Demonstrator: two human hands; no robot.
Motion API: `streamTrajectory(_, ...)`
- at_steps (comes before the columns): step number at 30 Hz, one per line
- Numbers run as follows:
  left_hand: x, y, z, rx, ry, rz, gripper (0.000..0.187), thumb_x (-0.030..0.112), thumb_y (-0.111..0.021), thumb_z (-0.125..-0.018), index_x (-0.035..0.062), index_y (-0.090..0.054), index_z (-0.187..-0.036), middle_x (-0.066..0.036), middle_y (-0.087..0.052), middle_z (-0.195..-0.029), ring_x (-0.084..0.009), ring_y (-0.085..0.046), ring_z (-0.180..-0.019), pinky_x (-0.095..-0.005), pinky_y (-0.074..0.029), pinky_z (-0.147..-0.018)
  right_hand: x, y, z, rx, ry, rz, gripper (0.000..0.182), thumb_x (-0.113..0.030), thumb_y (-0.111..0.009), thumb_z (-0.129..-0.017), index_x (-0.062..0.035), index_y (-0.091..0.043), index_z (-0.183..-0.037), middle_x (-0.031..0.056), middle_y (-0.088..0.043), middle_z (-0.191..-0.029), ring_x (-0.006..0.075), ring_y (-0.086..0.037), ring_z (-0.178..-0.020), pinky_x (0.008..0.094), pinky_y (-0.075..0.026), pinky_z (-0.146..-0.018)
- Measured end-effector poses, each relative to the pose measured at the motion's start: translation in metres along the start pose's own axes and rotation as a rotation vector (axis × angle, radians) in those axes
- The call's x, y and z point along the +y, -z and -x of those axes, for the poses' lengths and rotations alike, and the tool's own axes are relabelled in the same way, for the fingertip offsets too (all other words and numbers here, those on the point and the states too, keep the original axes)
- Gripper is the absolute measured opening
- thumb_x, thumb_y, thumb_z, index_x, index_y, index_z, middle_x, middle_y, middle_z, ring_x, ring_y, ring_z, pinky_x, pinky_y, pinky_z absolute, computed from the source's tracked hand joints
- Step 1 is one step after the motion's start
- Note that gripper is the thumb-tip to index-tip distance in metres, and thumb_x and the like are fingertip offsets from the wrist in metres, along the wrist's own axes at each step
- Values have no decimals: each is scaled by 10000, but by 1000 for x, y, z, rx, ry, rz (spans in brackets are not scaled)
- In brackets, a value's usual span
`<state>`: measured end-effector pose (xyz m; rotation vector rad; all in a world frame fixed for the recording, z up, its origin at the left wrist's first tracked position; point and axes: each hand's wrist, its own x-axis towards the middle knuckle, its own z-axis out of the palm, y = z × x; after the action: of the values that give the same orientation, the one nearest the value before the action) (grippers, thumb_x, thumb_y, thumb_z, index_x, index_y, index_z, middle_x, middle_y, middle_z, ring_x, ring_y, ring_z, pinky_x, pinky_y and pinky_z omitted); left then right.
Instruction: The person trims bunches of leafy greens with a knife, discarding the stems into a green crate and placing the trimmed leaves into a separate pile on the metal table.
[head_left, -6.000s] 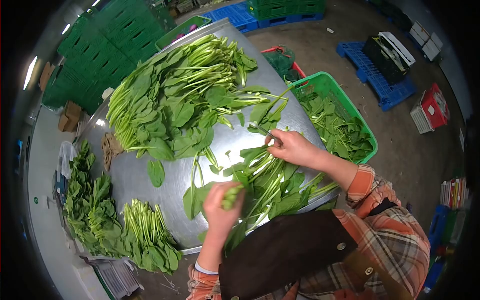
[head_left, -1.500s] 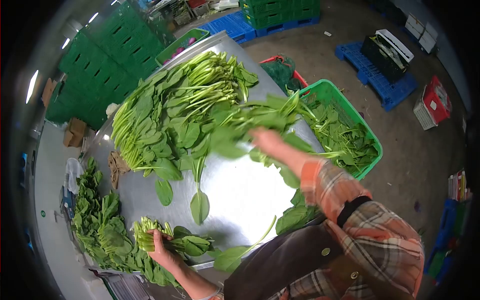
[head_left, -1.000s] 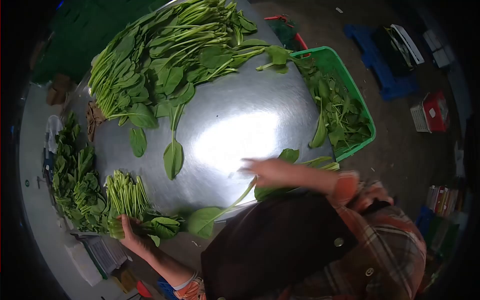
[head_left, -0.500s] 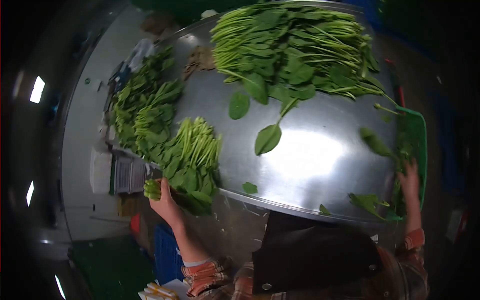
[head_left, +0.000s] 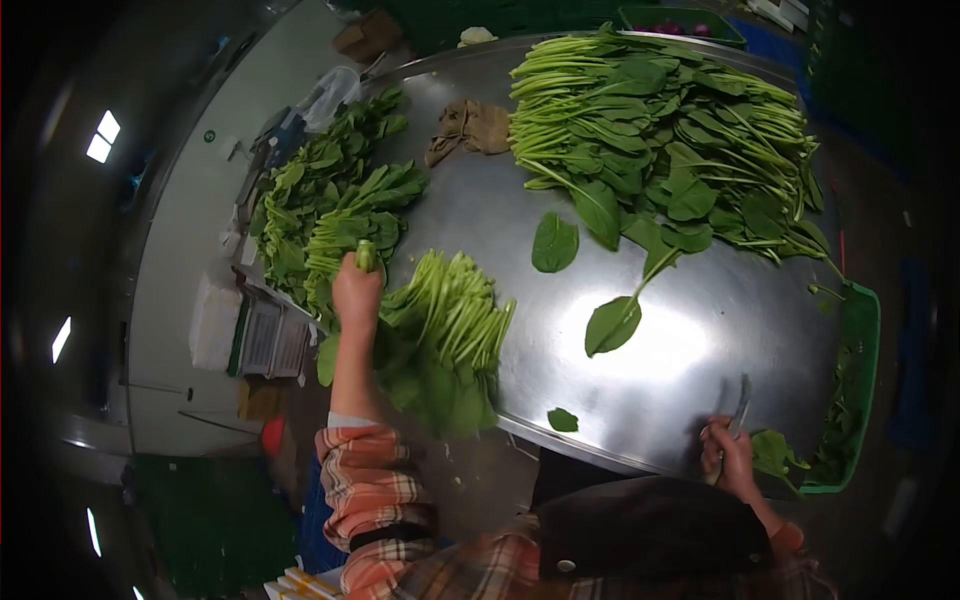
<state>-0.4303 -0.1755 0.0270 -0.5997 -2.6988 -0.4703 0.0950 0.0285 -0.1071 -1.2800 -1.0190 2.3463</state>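
My left hand (head_left: 357,295) is closed around a bunch of leafy greens, whose pale cut stems (head_left: 367,256) poke out above the fist. Just right of it lies a smaller pile of the greens (head_left: 450,310), stems up and leaves toward the table's near edge. Over the near right part of the metal table (head_left: 520,370), my right hand (head_left: 730,455) grips what looks like a small knife (head_left: 741,403), its thin grey blade pointing away from me. A loose leaf (head_left: 770,452) lies beside that hand.
A large heap of greens (head_left: 670,150) covers the far right of the table. More greens (head_left: 325,215) are piled at the left. Brown crumpled cloth or gloves (head_left: 470,130) lie between. A green crate (head_left: 868,400) with leaves stands at the right edge.
My left hand has moved forward with its bunch, from the near edge toward the left pile. My right hand has left the green crate, and a knife-like tool now shows in it.
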Motion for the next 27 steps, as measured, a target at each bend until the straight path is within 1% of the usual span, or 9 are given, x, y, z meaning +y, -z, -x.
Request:
streamTrajectory(5,-65,-98,-58,-607,52,138,739,427,-811,-592,-25,-549,-1114,-228,-628,-1028,-346,-606,-984,-401,-464,-853,65,-49,-12,-143,-178,305,173,-198,-610,-866,-36,-589,-925,32,-561,-702,90,-503,-587,244,-398,-533)
streamTrajectory(6,-82,-118,-62,-819,58,216,865,511,-793,-596,-49,-514,-1193,-239,-602,-1108,-354,-585,-1036,-393,-448,-900,71,-68,-14,-118,-307,142,216,-214,-633,-854,-39,-600,-976,23,-573,-726,80,-523,-656,230,-400,-578)
streamTrajectory(9,-126,-160,-50,-687,-163,181,916,579,-756,-613,-63,-495,-1212,-264,-572,-1150,-380,-572,-1047,-397,-446,-907,59,-154,-20,3,-333,356,255,-207,-635,-858,-22,-597,-1030,29,-583,-753,85,-543,-684,235,-417,-589)
streamTrajectory(13,-165,-161,-59,-875,126,400,998,635,-717,-627,-103,-443,-1241,-311,-496,-1221,-365,-518,-1139,-389,-416,-948,74,-243,-54,69,-97,210,241,-193,-614,-877,8,-591,-1009,22,-589,-746,82,-561,-670,245,-434,-574)
streamTrajectory(15,-175,-160,-59,-840,85,460,944,570,-722,-677,-122,-420,-1244,-317,-472,-1246,-349,-504,-1160,-379,-408,-956,75,-268,-74,72,86,437,221,-194,-607,-884,16,-584,-951,25,-596,-740,89,-582,-664,258,-456,-572)
streamTrajectory(19,-173,-153,-46,-718,-38,574,842,441,-720,-744,-112,-383,-1283,-312,-459,-1263,-372,-491,-1166,-387,-389,-977,6,-365,-119,-39,-43,708,270,-238,-623,-865,24,-598,-922,101,-600,-662,138,-606,-671,275,-474,-611)
streamTrajectory(21,-171,-148,-39,-701,-99,560,843,430,-713,-751,-104,-368,-1303,-309,-454,-1270,-383,-475,-1178,-393,-374,-993,18,-398,-167,-89,345,857,370,-336,-642,-836,28,-603,-888,129,-609,-649,199,-609,-642,327,-471,-603)
streamTrajectory(23,-169,-145,-34,-674,-84,554,836,411,-700,-766,-91,-341,-1329,-306,-442,-1285,-392,-452,-1198,-396,-358,-1007,23,-424,-204,-170,455,949,425,-375,-662,-780,38,-615,-871,162,-626,-683,239,-618,-654,355,-478,-642)
streamTrajectory(27,-166,-135,-30,-610,-48,485,794,417,-672,-791,-75,-355,-1328,-304,-432,-1293,-403,-443,-1196,-409,-364,-996,21,-436,-217,-201,331,1020,366,-308,-651,-733,35,-633,-862,153,-626,-683,218,-604,-639,334,-482,-631)
